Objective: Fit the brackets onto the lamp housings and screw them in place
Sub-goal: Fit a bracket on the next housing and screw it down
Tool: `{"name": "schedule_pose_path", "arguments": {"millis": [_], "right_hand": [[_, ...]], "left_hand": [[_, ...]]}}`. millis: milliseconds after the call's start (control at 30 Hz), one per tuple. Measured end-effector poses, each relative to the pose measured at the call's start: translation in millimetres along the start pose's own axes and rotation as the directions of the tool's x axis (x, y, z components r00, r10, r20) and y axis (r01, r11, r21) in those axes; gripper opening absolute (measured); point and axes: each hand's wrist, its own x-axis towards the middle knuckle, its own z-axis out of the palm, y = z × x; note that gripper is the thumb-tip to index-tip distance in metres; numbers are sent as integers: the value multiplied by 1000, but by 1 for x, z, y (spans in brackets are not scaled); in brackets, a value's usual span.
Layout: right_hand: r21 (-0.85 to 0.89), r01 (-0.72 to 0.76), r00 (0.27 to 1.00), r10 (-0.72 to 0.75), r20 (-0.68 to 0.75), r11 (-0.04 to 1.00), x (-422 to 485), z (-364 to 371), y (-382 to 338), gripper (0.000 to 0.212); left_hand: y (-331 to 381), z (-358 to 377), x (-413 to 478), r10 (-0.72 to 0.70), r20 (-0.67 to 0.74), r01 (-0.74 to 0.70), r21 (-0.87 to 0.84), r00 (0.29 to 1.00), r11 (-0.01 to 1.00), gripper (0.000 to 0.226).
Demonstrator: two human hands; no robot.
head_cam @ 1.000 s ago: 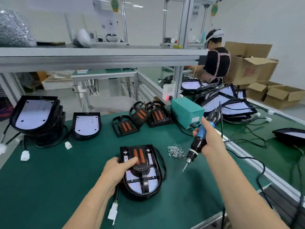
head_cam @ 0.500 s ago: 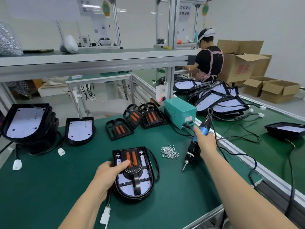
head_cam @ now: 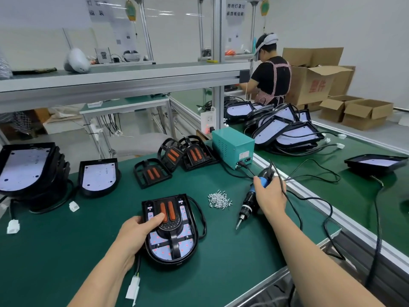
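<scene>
A black lamp housing (head_cam: 186, 251) lies on the green mat in front of me, with a black bracket (head_cam: 170, 227) bearing two orange strips seated on it. My left hand (head_cam: 137, 229) grips the housing's left edge, thumb on the bracket. To the right, my right hand (head_cam: 269, 196) holds a blue and black electric screwdriver (head_cam: 250, 202), its tip pointing down at the mat beside a small heap of silver screws (head_cam: 219, 199). Three loose brackets (head_cam: 152, 172) lie further back. A bare housing (head_cam: 98, 177) and a stack of housings (head_cam: 26, 169) stand at the left.
A teal power box (head_cam: 232, 146) sits behind the screws, its cables trailing over the aluminium rail (head_cam: 309, 196) on the right. More housings (head_cam: 285, 129) pile on the neighbouring bench, where another person (head_cam: 270, 72) works. A shelf (head_cam: 119, 78) overhangs the back. White connectors (head_cam: 132, 289) lie on the mat.
My right hand has lowered the screwdriver toward the mat beside the screws. My left hand has kept its hold on the housing.
</scene>
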Motion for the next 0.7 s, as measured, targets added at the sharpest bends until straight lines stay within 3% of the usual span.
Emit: {"name": "schedule_pose_path", "arguments": {"millis": [133, 267, 367, 567, 700], "right_hand": [[60, 59, 997, -61, 42, 996, -12, -8, 6, 27], [59, 93, 988, -100, 114, 994, -47, -31, 17, 52], [132, 124, 981, -142, 135, 983, -81, -54, 29, 45], [407, -82, 984, 9, 178, 910, -145, -104, 57, 48], [576, -166, 979, 62, 196, 801, -185, -130, 58, 32]], "left_hand": [[0, 0, -1, -1, -3, 1, -2, 1000, 1000, 45], [2, -1, -6, 10, -12, -11, -56, 1000, 998, 47], [5, 1, -17, 12, -2, -12, -206, 1000, 978, 50], [16, 26, -50, 84, 103, -48, -317, 991, 947, 55], [30, 49, -69, 151, 204, -78, -325, 967, 943, 57]]}}
